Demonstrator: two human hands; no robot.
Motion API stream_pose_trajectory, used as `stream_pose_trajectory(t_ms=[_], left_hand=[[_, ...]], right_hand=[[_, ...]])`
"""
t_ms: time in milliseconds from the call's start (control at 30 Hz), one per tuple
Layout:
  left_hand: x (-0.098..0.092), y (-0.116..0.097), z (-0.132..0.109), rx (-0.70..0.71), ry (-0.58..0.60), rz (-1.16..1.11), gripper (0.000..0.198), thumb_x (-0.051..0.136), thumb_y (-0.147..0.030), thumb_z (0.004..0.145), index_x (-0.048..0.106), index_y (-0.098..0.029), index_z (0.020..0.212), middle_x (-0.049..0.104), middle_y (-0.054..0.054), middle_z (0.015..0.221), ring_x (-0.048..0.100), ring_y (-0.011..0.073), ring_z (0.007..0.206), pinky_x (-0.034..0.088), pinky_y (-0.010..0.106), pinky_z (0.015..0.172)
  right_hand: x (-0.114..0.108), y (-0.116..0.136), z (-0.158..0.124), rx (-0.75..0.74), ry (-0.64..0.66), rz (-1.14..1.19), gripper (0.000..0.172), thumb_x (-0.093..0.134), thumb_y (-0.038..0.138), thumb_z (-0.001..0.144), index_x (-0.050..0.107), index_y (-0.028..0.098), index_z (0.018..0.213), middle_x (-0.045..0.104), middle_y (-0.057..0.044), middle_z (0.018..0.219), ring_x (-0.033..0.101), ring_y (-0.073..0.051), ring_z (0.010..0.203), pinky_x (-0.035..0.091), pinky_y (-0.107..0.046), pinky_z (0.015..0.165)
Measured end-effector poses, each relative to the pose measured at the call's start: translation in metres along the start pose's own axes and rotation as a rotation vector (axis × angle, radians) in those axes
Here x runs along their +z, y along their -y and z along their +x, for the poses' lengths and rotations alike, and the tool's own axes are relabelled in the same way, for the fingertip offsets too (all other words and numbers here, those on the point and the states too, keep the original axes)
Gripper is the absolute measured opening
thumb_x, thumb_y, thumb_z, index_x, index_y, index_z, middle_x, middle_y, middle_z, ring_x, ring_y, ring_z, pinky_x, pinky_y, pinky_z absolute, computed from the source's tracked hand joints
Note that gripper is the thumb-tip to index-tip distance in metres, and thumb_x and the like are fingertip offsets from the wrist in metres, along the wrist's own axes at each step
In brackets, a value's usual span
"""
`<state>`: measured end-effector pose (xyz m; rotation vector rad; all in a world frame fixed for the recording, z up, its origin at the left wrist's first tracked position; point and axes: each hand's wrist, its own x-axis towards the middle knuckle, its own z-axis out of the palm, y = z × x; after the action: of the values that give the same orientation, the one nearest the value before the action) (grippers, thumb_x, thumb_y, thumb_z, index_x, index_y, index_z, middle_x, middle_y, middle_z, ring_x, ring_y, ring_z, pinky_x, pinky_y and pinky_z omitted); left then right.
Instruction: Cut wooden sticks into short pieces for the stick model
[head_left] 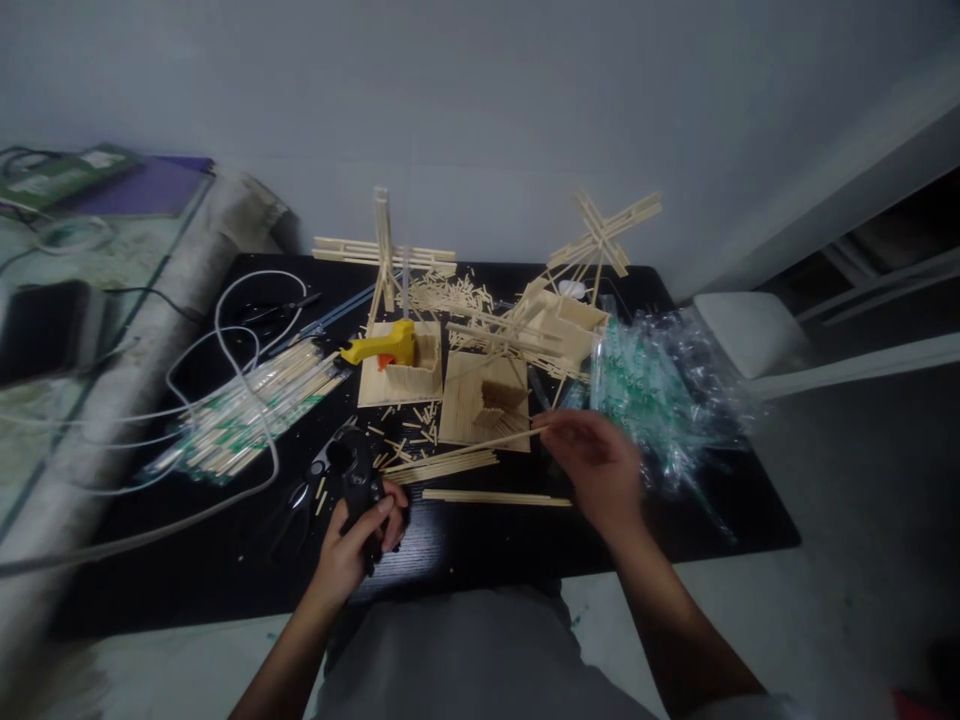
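Observation:
My left hand [366,530] is wrapped around a black hand cutter [358,475], its jaws hard to make out in the dim light. Between the fingertips of my right hand [596,465], I pinch the right end of a thin wooden stick [472,440]. That stick slants left toward the cutter, above a small bundle of sticks [450,466] on the black table [480,555]. More sticks [495,497] lie nearer to me. Just beyond is a wooden base [461,405] with a low stick-built wall [504,395] on it.
A yellow glue gun [382,346] rests on another wooden base [373,385]. Windmill-like stick frames [384,250] stand at the back among cut pieces [442,293]. Packed sticks [251,410] and a white cable [274,450] lie left; crumpled plastic wrap [652,390] lies right.

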<state>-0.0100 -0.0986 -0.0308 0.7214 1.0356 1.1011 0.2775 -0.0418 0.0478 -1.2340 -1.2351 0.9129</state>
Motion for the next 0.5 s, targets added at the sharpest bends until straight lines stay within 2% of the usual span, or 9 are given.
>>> stream_pose_trajectory(t_ms=[100,200,333,400,500], left_hand=[[0.000,-0.001,-0.001,0.016,-0.011,0.058,0.029,0.070,-0.044,0.091,0.069,-0.015,0.091,0.052,-0.002,0.049,0.046,0.0134,0.046,0.038,0.028,0.051],[0.000,-0.001,-0.002,0.016,-0.026,0.104,0.030,0.070,-0.045,0.090,0.069,-0.015,0.090,0.054,-0.002,0.050,0.048,0.0143,0.047,0.040,0.028,0.053],[0.000,0.000,0.000,0.023,-0.034,0.098,0.027,0.070,-0.043,0.091,0.069,-0.016,0.094,0.056,-0.002,0.053,0.047,0.0129,0.047,0.041,0.027,0.053],[0.002,0.000,0.001,0.013,-0.041,0.103,0.026,0.072,-0.042,0.090,0.068,-0.017,0.093,0.057,-0.002,0.054,0.047,0.0125,0.046,0.041,0.027,0.053],[0.006,-0.003,0.001,-0.024,-0.048,0.148,0.028,0.074,-0.044,0.087,0.068,-0.017,0.094,0.054,-0.003,0.053,0.046,0.0132,0.047,0.041,0.027,0.053]], right_hand=[[0.008,0.002,0.004,0.033,-0.051,0.124,0.017,0.078,0.028,0.087,0.068,0.025,0.100,0.077,-0.005,0.092,0.074,-0.021,0.087,0.060,-0.037,0.081],[0.015,0.004,0.007,0.129,-0.026,0.277,0.028,0.081,0.031,0.082,0.066,0.025,0.105,0.074,-0.003,0.086,0.074,-0.022,0.086,0.061,-0.038,0.080],[0.025,0.006,0.005,0.304,0.079,0.396,0.024,0.082,0.036,0.078,0.068,0.023,0.093,0.070,-0.001,0.078,0.071,-0.019,0.070,0.059,-0.033,0.065],[0.030,0.006,0.002,0.374,0.148,0.388,0.023,0.081,0.039,0.080,0.069,0.022,0.091,0.066,0.001,0.070,0.064,-0.015,0.058,0.053,-0.028,0.054],[0.039,0.005,-0.004,0.448,0.250,0.340,0.027,0.080,0.044,0.082,0.073,0.020,0.092,0.058,0.005,0.059,0.048,-0.009,0.043,0.037,-0.022,0.041]])
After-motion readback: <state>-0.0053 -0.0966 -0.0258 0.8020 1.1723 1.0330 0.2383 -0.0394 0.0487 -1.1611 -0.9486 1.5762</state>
